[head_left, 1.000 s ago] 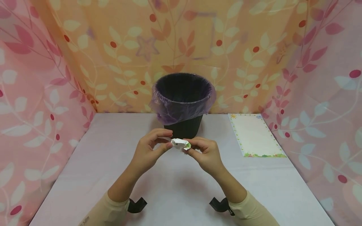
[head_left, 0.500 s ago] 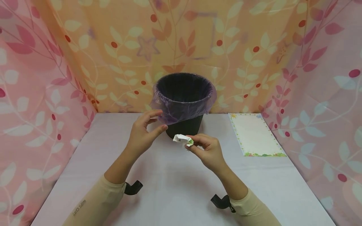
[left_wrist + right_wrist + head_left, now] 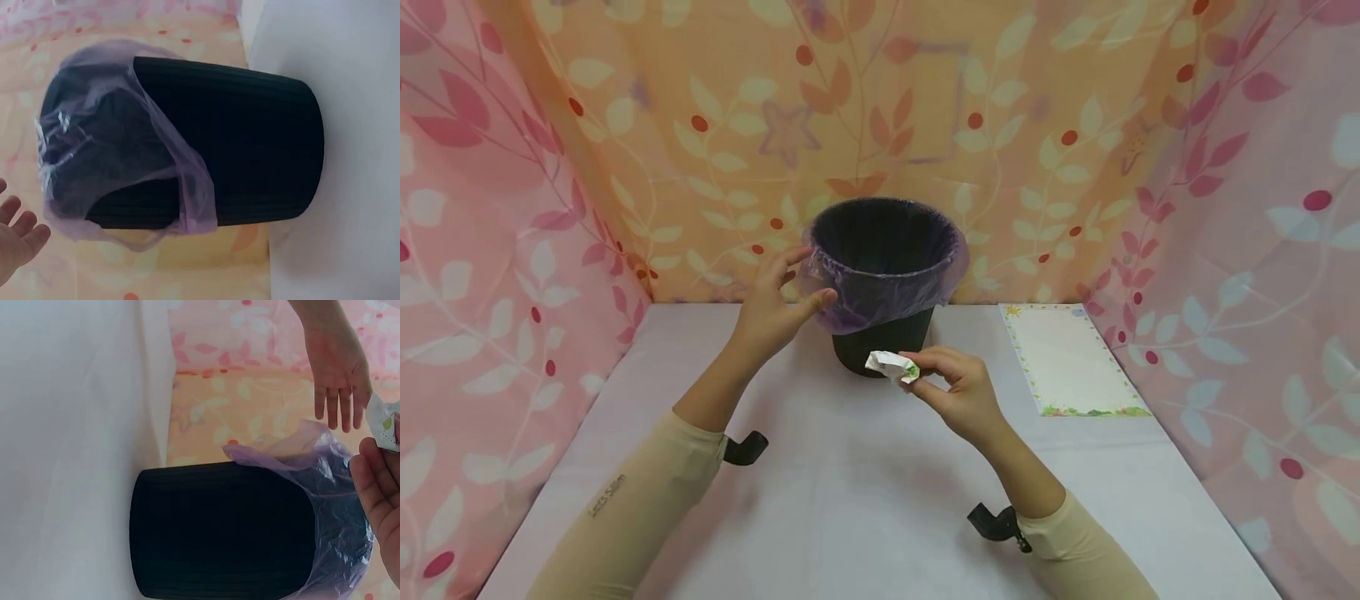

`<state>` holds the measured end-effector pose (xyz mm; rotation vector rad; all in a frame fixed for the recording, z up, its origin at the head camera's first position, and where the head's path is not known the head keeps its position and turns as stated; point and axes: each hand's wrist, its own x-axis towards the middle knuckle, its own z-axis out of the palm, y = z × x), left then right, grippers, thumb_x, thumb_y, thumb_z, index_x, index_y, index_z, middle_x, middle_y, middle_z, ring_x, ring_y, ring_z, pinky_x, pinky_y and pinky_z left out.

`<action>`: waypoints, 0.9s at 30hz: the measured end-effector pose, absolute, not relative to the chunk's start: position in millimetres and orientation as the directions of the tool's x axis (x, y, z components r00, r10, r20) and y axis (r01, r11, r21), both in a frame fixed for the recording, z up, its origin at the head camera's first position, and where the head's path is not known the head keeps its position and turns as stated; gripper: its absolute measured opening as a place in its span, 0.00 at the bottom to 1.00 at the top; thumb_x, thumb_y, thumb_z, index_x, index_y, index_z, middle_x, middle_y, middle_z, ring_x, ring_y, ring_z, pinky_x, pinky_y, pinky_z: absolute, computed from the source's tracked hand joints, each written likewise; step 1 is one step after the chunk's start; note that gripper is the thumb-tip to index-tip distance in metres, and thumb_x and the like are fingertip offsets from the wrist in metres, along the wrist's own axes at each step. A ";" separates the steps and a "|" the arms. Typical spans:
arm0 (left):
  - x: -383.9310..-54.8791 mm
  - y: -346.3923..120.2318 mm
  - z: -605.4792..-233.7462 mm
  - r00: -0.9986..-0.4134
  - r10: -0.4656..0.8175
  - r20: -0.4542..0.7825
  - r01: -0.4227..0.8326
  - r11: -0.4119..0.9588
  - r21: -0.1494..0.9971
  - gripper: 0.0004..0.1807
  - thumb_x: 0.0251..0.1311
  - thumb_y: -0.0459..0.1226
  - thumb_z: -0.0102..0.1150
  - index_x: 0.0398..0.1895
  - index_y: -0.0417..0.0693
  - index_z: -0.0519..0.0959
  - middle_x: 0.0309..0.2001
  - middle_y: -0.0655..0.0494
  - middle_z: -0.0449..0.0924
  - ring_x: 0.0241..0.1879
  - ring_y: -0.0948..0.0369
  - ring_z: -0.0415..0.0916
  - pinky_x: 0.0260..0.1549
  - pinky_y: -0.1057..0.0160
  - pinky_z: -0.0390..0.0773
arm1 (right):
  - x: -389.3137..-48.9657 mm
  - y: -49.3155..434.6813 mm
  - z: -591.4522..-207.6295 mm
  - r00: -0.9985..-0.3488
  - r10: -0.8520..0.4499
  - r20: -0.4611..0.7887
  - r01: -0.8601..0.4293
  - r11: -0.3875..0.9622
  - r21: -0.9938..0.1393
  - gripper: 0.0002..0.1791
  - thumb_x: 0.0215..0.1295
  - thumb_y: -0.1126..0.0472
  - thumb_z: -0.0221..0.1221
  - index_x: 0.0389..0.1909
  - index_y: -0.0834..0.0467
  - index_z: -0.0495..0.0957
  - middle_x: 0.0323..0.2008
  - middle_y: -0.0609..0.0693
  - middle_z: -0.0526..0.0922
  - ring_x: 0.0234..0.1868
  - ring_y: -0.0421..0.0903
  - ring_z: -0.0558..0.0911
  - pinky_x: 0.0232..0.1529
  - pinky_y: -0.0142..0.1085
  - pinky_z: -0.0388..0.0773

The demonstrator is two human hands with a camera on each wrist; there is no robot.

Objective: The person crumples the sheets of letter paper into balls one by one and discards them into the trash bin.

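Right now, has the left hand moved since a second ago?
Yes, the left hand moved forward and slightly left, now beside the upper part of the bin.

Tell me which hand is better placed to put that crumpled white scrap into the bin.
Probably the right hand: it pinches the crumpled scrap in front of the bin. The left hand is nearer the bin's rim but holds nothing, so it would likely need a handover first.

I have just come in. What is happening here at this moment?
A person pinches crumpled white paper in the right hand, in front of a black bin with a purple liner. The left hand, holding nothing, is beside the liner. A bordered sheet lies on the table, to the right.
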<state>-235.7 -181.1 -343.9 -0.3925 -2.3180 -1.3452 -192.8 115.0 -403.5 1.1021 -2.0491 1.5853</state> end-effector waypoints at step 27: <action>-298.8 -174.8 -343.3 -0.918 0.058 0.392 0.358 0.543 0.759 0.54 0.54 0.56 0.75 0.78 0.42 0.60 0.79 0.47 0.56 0.79 0.47 0.52 0.77 0.42 0.51 | -230.6 144.4 -327.6 -0.594 -0.383 0.707 -0.800 0.190 -0.569 0.17 0.56 0.79 0.68 0.46 0.64 0.87 0.39 0.55 0.90 0.34 0.42 0.87 0.38 0.31 0.85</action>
